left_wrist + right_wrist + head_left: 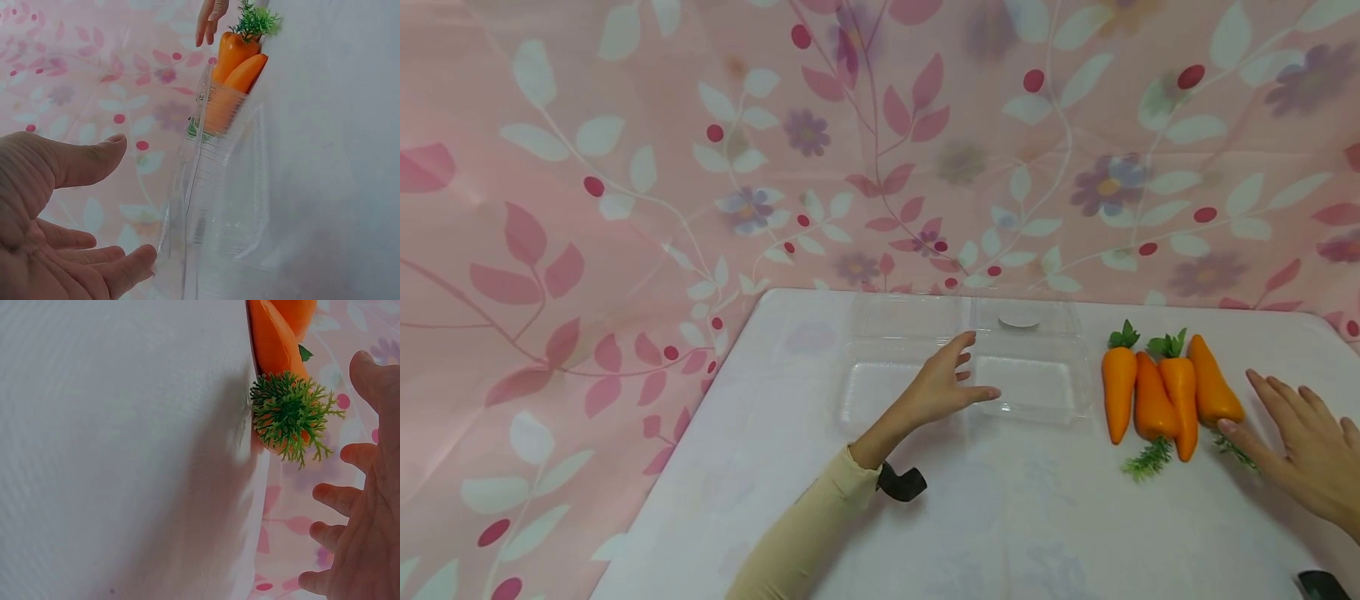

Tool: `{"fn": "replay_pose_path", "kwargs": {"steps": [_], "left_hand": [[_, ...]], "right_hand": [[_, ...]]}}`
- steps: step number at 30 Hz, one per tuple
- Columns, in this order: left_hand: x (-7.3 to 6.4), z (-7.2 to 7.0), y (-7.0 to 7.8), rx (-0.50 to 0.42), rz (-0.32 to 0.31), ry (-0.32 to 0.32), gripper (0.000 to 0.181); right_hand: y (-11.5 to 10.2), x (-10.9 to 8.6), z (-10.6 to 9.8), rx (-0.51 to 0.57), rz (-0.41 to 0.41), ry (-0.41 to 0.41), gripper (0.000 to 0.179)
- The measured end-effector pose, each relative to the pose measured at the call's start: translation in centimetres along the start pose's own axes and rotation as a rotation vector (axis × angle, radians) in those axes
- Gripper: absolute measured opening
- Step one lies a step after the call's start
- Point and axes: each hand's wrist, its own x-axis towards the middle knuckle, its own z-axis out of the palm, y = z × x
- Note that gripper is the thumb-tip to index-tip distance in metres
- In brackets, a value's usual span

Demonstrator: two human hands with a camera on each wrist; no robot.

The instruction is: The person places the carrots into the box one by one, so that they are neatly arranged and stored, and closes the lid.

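Observation:
Two clear plastic clamshell boxes lie side by side on the table, lids folded back: a left box (pixel 867 392) and a right box (pixel 1037 385). My left hand (pixel 942 385) is above them, fingers spread and holding nothing; its forearm covers part of the left box. Several orange carrots (pixel 1118 387) with green tops lie in a row to the right of the boxes. Beside the rightmost carrot (pixel 1213 387) is my right hand (pixel 1303 446), fingers extended, nothing in its grasp. In the right wrist view, a leafy green top (pixel 290 415) appears near the thumb.
The white-covered table (pixel 1000 517) reaches back to a pink floral cloth (pixel 880 150), which also hangs along the left side. A black strap piece (pixel 902 483) sits at the left wrist, and another dark piece (pixel 1322 585) shows at the lower right.

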Motion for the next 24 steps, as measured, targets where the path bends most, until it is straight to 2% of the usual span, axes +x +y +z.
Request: {"fn": "replay_pose_path", "kwargs": {"steps": [3, 7, 13, 18, 24], "left_hand": [[-0.06, -0.06, 0.22, 0.057, 0.014, -0.002, 0.095], [-0.27, -0.26, 0.48, 0.182, 0.034, 0.001, 0.096], [-0.56, -0.31, 0.63, 0.336, 0.043, 0.032, 0.094], [-0.75, -0.18, 0.77, 0.406, 0.025, 0.053, 0.091], [-0.85, 0.21, 0.51, 0.447, 0.042, 0.069, 0.086]], "right_hand": [[0.07, -0.05, 0.07, 0.005, -0.005, 0.006, 0.094], [0.11, -0.12, 0.11, 0.011, -0.009, 0.015, 0.094], [0.13, -0.13, 0.11, 0.008, -0.001, 0.01, 0.094], [0.31, -0.08, 0.21, 0.002, 0.008, 0.001, 0.095], [0.36, -0.08, 0.23, 0.001, 0.016, -0.013, 0.096]]}}
